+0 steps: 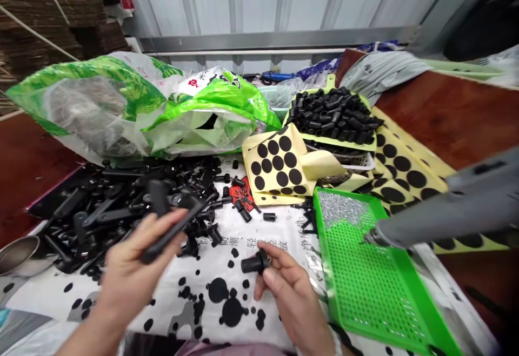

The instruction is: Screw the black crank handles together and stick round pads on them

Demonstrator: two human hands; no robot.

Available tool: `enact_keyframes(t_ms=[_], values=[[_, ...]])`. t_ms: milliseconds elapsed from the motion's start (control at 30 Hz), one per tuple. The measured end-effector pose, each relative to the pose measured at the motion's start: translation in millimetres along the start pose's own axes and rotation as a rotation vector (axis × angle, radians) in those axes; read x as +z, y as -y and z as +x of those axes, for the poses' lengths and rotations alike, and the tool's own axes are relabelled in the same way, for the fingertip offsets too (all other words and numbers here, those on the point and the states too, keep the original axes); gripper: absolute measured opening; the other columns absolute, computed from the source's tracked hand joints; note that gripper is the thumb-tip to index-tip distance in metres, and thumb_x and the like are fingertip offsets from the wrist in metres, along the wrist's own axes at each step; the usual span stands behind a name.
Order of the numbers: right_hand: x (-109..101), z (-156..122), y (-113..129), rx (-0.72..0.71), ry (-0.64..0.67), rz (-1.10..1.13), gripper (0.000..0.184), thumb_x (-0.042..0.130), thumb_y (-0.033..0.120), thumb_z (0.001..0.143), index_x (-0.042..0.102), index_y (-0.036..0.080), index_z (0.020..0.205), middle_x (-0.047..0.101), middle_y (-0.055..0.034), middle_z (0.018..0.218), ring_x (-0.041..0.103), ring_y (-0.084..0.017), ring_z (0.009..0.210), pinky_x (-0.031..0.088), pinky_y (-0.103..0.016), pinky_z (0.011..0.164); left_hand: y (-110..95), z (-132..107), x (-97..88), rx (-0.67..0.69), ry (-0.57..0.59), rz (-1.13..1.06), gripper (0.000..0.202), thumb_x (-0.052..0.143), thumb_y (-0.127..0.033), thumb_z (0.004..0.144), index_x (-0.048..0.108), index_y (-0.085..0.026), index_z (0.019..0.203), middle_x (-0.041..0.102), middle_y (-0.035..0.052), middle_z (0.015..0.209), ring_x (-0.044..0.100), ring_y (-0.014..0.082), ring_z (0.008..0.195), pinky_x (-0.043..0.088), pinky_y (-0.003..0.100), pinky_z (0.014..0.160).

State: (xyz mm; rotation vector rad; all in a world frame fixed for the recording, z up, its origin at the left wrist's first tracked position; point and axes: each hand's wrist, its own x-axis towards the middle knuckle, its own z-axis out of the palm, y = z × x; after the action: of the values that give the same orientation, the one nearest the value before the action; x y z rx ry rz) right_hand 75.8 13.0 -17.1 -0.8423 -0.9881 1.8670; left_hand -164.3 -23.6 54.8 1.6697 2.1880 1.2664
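Observation:
My left hand [133, 269] is closed round a black crank handle [168, 234], a long arm with an upright knob, slightly blurred. Between the thumb and fingers of my right hand [292, 294] is a small black flanged plastic cylinder [252, 263], its narrow end pointing left. The two pieces are apart, both above the white printed sheet [170, 283]. Behind my left hand spreads a heap of black crank parts [107, 205]. A few loose black cylinders [269, 217] lie on the sheet between the hands and the sticker sheets.
A green perforated tray [365, 283] with small metal pins [340, 210] is at right, under a grey power screwdriver [446, 207]. Farther back are yellow sheets of black round stickers [278, 167], a basket of black sleeves [334, 115], and green-white plastic bags [206, 123]. A metal bowl [18, 253] stands far left.

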Motion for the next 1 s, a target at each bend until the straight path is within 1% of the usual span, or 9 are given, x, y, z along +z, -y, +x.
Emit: enact_keyframes(t_ms=[133, 267, 400, 533, 600, 667, 767, 900, 1000], values=[[3.2, -8.4, 5.3, -0.243, -0.131, 0.030, 0.045, 0.065, 0.035, 0.081, 0.053, 0.018, 0.121, 0.066, -0.0032, 0.078, 0.061, -0.012, 0.063, 0.048, -0.027, 0.065, -20.1, -14.8, 61.4, 0.261, 0.355, -0.199, 0.035, 0.053, -0.016, 0.081, 0.068, -0.025, 0.111, 0.067, 0.0072, 0.102, 0.064, 0.0182, 0.096, 0.052, 0.028, 0.084], [0.2, -22.4, 11.1, -0.415, -0.187, 0.058, 0.039, 0.065, 0.029, 0.081, 0.056, 0.022, 0.118, 0.067, -0.0058, 0.092, 0.062, -0.011, 0.063, 0.050, -0.026, 0.063, -21.2, -18.7, 87.2, 0.362, 0.537, -0.149, 0.044, 0.049, -0.013, 0.084, 0.060, -0.029, 0.124, 0.055, 0.0097, 0.124, 0.059, 0.0211, 0.110, 0.050, 0.033, 0.092], [-8.5, -27.9, 12.9, -0.428, -0.245, 0.019, 0.037, 0.063, 0.028, 0.083, 0.056, 0.022, 0.119, 0.067, -0.0025, 0.082, 0.061, -0.010, 0.063, 0.050, -0.025, 0.065, -17.7, -22.6, 78.6, 0.355, 0.582, -0.064, 0.040, 0.051, -0.025, 0.087, 0.056, -0.031, 0.127, 0.033, 0.0100, 0.147, 0.061, 0.0223, 0.106, 0.051, 0.035, 0.091], [-11.0, -22.0, 16.0, -0.458, -0.237, 0.001, 0.035, 0.061, 0.027, 0.084, 0.057, 0.021, 0.118, 0.064, -0.0001, 0.072, 0.060, -0.009, 0.061, 0.050, -0.024, 0.066, -21.2, -23.6, 60.3, 0.230, 0.474, -0.187, 0.035, 0.053, -0.032, 0.087, 0.061, -0.025, 0.120, 0.040, 0.0104, 0.144, 0.052, 0.0261, 0.120, 0.044, 0.039, 0.100], [-7.2, -17.1, 18.7, -0.468, -0.205, -0.011, 0.035, 0.061, 0.027, 0.084, 0.056, 0.020, 0.118, 0.064, -0.0001, 0.070, 0.060, -0.009, 0.061, 0.050, -0.024, 0.065, -24.4, -23.4, 53.5, 0.072, 0.459, -0.317, 0.033, 0.054, -0.034, 0.086, 0.063, -0.022, 0.115, 0.055, 0.0111, 0.130, 0.056, 0.0251, 0.114, 0.046, 0.038, 0.096], [-0.4, -12.3, 21.8, -0.461, -0.156, -0.028, 0.035, 0.061, 0.027, 0.084, 0.056, 0.020, 0.119, 0.065, -0.0007, 0.071, 0.061, -0.010, 0.063, 0.051, -0.025, 0.066, -26.9, -22.8, 49.3, -0.140, 0.515, -0.455, 0.034, 0.057, -0.038, 0.083, 0.063, -0.018, 0.110, 0.068, 0.0085, 0.095, 0.065, 0.0202, 0.084, 0.054, 0.032, 0.075], [13.0, -7.2, 26.1, -0.436, -0.078, -0.078, 0.038, 0.063, 0.028, 0.082, 0.056, 0.021, 0.119, 0.065, -0.0014, 0.077, 0.062, -0.010, 0.065, 0.052, -0.024, 0.065, -28.2, -21.2, 46.9, -0.332, 0.578, -0.565, 0.031, 0.064, -0.036, 0.077, 0.061, -0.015, 0.100, 0.056, -0.0035, 0.057, 0.050, 0.0111, 0.048, 0.044, 0.021, 0.046], [28.1, -4.0, 26.5, -0.347, -0.004, -0.133, 0.041, 0.066, 0.028, 0.079, 0.056, 0.019, 0.118, 0.063, -0.0005, 0.074, 0.061, -0.010, 0.065, 0.052, -0.023, 0.064, -27.1, -18.8, 47.2, -0.227, 0.497, -0.585, 0.016, 0.069, -0.026, 0.072, 0.063, -0.015, 0.083, 0.061, 0.0000, 0.069, 0.055, 0.0120, 0.061, 0.046, 0.021, 0.056], [33.8, -2.7, 21.9, -0.269, 0.025, -0.122, 0.043, 0.066, 0.031, 0.078, 0.055, 0.018, 0.118, 0.062, 0.0000, 0.071, 0.061, -0.010, 0.063, 0.052, -0.023, 0.062, -26.4, -17.3, 49.4, -0.193, 0.495, -0.714, 0.015, 0.063, -0.028, 0.079, 0.062, -0.016, 0.089, 0.067, 0.0051, 0.086, 0.061, 0.0167, 0.078, 0.050, 0.026, 0.071]])
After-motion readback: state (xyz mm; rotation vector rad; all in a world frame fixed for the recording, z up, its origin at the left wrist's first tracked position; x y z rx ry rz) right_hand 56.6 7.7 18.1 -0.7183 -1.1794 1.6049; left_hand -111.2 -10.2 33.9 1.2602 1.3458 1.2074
